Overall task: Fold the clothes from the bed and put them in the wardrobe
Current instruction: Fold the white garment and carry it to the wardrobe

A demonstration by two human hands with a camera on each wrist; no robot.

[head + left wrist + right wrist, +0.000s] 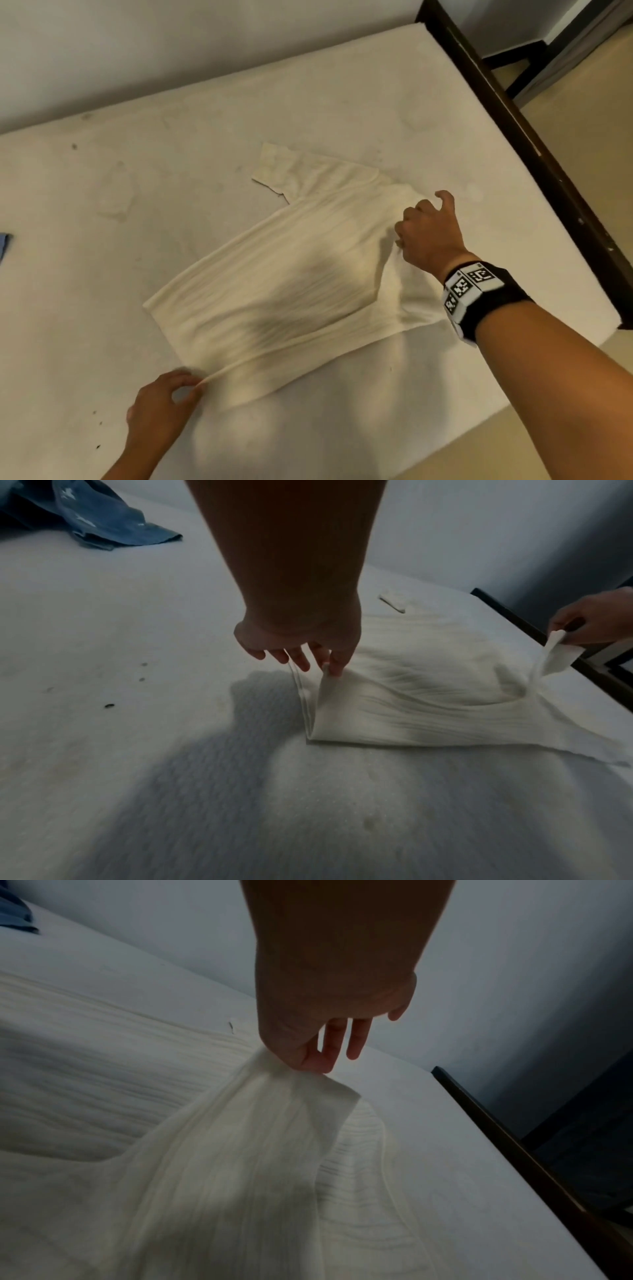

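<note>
Here, the cream sweater (274, 274) lay on the bed (102, 308), partly folded. Your left hand (161, 407) pinched its near hem corner; your right hand (428, 236) pinched the far sleeve cuff, lifted clear of the bed. The two hands stood well apart. The ribbed knit looked soft, light and limp, likely to sag and stretch, so edges and corners were judged the best holds. A blue garment (103, 520) lay farther along the bed. No wardrobe was visible.
</note>
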